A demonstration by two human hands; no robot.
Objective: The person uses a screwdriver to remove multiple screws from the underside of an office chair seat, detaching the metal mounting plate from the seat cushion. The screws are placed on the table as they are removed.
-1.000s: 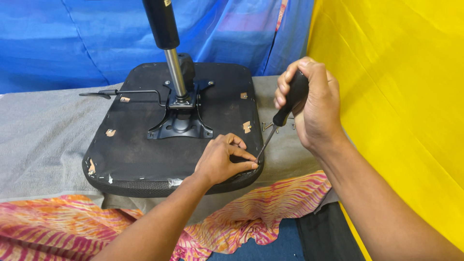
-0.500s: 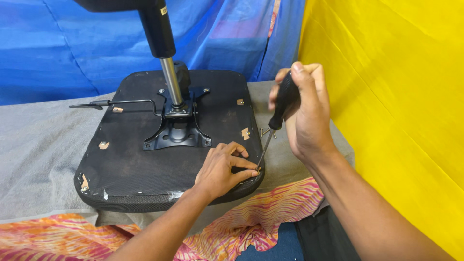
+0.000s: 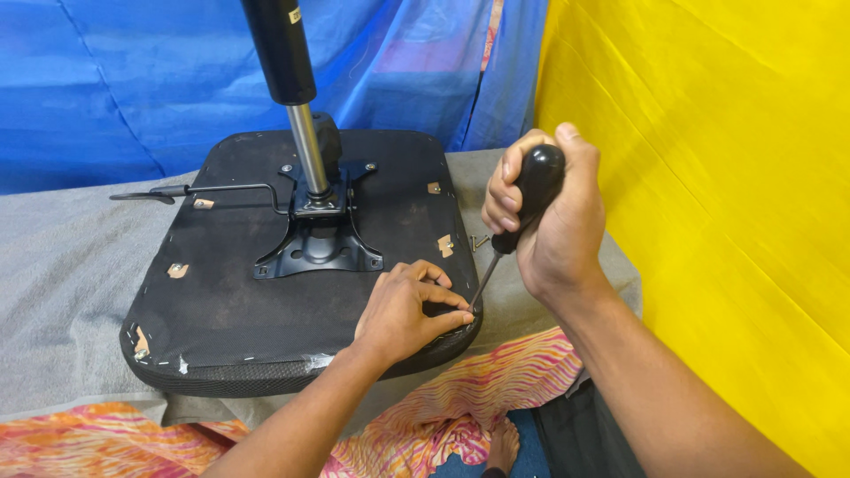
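An upturned black chair seat (image 3: pixel 239 301) lies on a grey cloth, with a black metal bracket (image 3: pixel 314 248) and a chrome gas-lift post (image 3: pixel 305 146) standing up from its middle. My right hand (image 3: pixel 549 221) grips the black handle of a screwdriver (image 3: pixel 522 199) whose thin shaft slants down to the seat's near right corner. My left hand (image 3: pixel 403 310) rests on that corner, fingers pinched around the tip of the shaft. What is under the tip is hidden by my fingers.
A thin black lever (image 3: pixel 190 188) sticks out left from the bracket. Small tan tabs (image 3: pixel 444 244) dot the seat's underside. Grey cloth (image 3: pixel 62 292) covers the surface, over a pink patterned fabric (image 3: pixel 478 398). Blue sheeting (image 3: pixel 115 80) hangs behind, yellow sheeting (image 3: pixel 726 177) at the right.
The view has shifted a little, so the seat and hands sit slightly lower and to the left. Both hands keep the same hold at the seat's corner.
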